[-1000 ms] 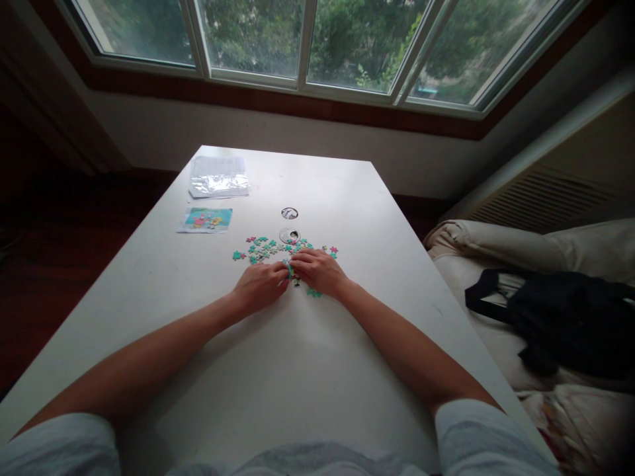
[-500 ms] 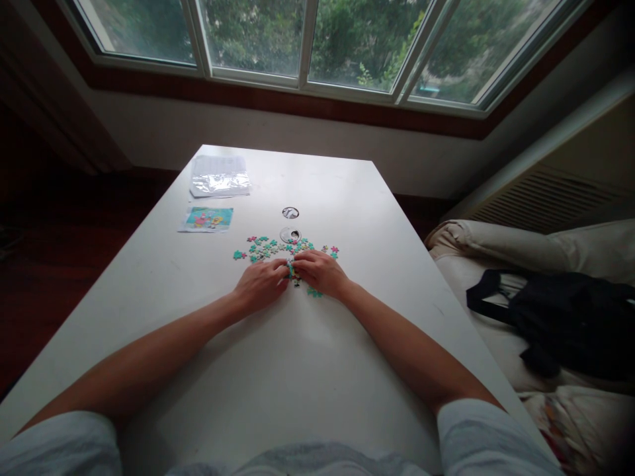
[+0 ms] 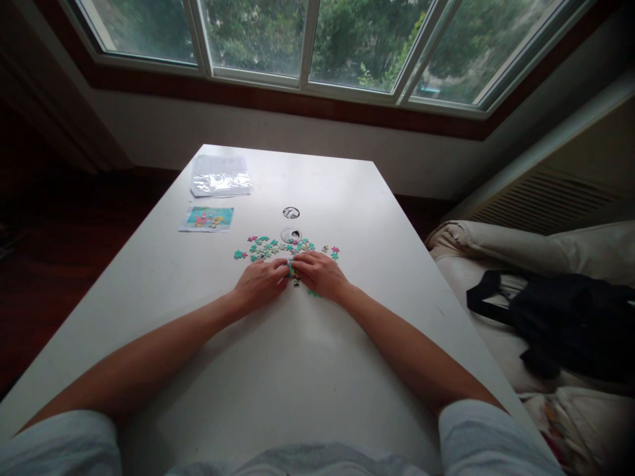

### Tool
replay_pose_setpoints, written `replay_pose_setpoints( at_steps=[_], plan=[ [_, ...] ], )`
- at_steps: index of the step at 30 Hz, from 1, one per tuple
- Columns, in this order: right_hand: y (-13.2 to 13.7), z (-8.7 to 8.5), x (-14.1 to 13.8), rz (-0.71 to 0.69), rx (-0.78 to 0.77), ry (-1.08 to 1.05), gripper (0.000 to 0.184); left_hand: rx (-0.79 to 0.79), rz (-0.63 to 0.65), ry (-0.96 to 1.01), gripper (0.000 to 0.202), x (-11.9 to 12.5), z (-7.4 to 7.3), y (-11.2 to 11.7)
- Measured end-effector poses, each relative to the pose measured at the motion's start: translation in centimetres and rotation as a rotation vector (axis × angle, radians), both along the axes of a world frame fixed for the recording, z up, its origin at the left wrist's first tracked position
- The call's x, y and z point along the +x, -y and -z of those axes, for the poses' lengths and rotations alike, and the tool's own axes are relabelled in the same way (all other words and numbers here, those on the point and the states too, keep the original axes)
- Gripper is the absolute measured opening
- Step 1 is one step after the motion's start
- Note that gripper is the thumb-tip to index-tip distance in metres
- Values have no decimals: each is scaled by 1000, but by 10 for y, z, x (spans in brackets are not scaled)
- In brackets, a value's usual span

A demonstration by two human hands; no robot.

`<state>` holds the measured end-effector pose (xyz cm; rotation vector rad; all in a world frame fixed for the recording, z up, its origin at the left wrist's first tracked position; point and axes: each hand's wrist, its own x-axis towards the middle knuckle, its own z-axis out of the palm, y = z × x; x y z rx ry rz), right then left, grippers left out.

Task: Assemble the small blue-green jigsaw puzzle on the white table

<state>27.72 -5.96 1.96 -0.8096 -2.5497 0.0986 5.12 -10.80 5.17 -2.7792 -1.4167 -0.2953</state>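
Small jigsaw puzzle pieces [image 3: 270, 247], mostly teal with some pink and pale yellow, lie spread on the white table [image 3: 238, 370]. My left hand [image 3: 262, 280] and my right hand [image 3: 320, 271] meet at the near side of the spread. Between their fingertips is a teal puzzle piece [image 3: 291, 270], pinched from both sides; the fingers partly cover it. More pieces lie beneath and beside my right hand, a few partly hidden by it. A dark-spotted piece sits just below the fingertips.
Left of the pieces lies a printed picture card [image 3: 210, 218] with cartoon figures. Behind it is a clear plastic bag with papers [image 3: 221, 176]. Two round discs [image 3: 291, 213] are set beyond the pieces. A dark bag [image 3: 570, 324] rests on the sofa [image 3: 461, 264] at right.
My right hand has shifted very slightly over the pieces beside it, covering more of the teal ones near its heel. Otherwise both hands keep their place at the same piece.
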Motion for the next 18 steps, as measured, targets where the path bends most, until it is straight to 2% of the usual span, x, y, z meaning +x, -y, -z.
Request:
replay_pose_setpoints(
  at_steps=[9, 18],
  plan=[
    [1, -4, -1, 1, -32, 30, 30, -13, -31, 56, 26, -3, 1, -6],
    [-1, 3, 0, 10, -11, 16, 35, 123, -356, -57, 25, -32, -7, -26]
  ],
)
